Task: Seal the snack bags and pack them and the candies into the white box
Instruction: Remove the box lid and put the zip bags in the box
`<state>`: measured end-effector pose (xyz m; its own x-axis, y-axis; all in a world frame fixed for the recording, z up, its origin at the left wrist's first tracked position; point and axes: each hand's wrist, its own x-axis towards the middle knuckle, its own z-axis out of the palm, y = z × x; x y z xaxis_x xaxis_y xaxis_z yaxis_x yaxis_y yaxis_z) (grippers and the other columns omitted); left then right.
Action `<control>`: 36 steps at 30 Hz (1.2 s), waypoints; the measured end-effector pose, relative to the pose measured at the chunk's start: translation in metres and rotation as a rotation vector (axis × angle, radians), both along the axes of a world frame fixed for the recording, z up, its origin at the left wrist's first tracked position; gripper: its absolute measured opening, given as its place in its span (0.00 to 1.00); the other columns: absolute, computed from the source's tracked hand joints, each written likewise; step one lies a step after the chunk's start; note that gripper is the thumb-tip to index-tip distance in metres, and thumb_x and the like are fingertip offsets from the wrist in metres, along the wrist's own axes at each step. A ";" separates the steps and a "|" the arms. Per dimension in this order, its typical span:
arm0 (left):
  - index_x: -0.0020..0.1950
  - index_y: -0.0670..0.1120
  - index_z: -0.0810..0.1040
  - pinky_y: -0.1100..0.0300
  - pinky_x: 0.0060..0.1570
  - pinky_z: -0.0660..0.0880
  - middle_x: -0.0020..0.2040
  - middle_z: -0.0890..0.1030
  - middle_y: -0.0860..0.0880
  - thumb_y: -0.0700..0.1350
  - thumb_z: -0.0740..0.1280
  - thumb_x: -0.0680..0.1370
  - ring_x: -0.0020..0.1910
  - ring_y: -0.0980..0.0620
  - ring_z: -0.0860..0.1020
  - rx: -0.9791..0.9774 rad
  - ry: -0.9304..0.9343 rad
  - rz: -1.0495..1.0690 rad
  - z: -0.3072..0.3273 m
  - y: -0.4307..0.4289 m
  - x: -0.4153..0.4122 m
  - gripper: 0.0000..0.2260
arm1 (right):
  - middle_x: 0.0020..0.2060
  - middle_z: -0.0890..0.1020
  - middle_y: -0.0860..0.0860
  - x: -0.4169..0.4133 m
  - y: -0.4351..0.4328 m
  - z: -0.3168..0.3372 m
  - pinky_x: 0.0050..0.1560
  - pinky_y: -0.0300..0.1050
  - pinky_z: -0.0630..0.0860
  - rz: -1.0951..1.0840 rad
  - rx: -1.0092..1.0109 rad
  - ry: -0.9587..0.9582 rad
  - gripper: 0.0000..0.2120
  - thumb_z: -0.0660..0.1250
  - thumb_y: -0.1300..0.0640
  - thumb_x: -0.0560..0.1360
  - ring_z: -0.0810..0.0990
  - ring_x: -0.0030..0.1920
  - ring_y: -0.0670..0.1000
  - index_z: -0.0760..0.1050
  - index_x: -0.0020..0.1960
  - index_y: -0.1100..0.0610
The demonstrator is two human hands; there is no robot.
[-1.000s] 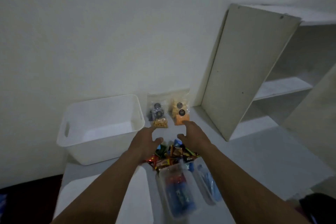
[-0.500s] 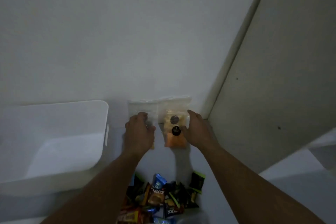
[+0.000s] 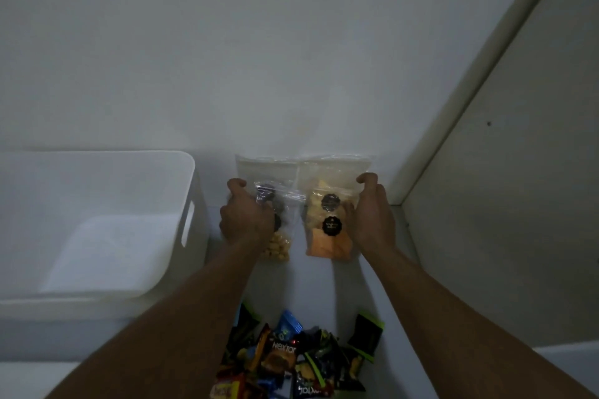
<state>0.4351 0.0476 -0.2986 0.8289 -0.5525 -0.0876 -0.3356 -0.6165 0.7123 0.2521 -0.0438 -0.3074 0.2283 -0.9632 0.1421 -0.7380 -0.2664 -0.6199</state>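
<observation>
Left hand: clenched around the clear plastic snack bag of dark and pale round pieces, far on the white worktop.
Right hand: cupped against the clear plastic snack bag of orange and yellow chips, grasping its right edge.
Risk, spilling: the bag mouths look unsealed; tipping either could shed contents.
Risk, crushing: a hard squeeze may break the chips.
Pile of bright wrapped candies: near, unpacked.
White plastic box: left, with nothing visible inside it.

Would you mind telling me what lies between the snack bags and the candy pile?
Nothing: in the head view, the table is bare between the snack bags and the candy pile.
</observation>
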 end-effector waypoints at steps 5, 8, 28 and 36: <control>0.55 0.46 0.76 0.58 0.39 0.68 0.48 0.79 0.43 0.40 0.67 0.74 0.46 0.44 0.78 -0.088 -0.037 -0.139 0.013 0.012 -0.005 0.11 | 0.47 0.70 0.48 -0.013 -0.005 0.000 0.45 0.43 0.70 0.208 0.001 0.108 0.28 0.62 0.60 0.79 0.72 0.47 0.49 0.64 0.74 0.39; 0.44 0.46 0.76 0.59 0.33 0.71 0.41 0.80 0.46 0.39 0.68 0.72 0.40 0.48 0.78 -0.107 -0.032 -0.183 0.022 0.018 -0.006 0.03 | 0.44 0.74 0.49 -0.017 -0.007 0.007 0.42 0.45 0.72 0.294 -0.048 0.137 0.20 0.62 0.58 0.81 0.76 0.47 0.53 0.72 0.71 0.43; 0.62 0.48 0.82 0.65 0.45 0.71 0.49 0.81 0.46 0.38 0.67 0.78 0.47 0.52 0.79 0.079 -0.284 -0.797 0.073 0.019 -0.011 0.14 | 0.48 0.81 0.54 -0.037 0.002 0.053 0.46 0.42 0.68 0.376 -0.067 0.214 0.20 0.60 0.62 0.81 0.77 0.53 0.56 0.74 0.70 0.49; 0.65 0.50 0.80 0.67 0.47 0.68 0.45 0.77 0.51 0.34 0.65 0.79 0.45 0.55 0.76 -0.080 -0.366 -0.810 0.174 0.054 0.011 0.18 | 0.49 0.82 0.53 -0.027 0.019 0.147 0.47 0.43 0.70 0.374 -0.173 0.222 0.21 0.59 0.64 0.80 0.76 0.53 0.56 0.74 0.70 0.51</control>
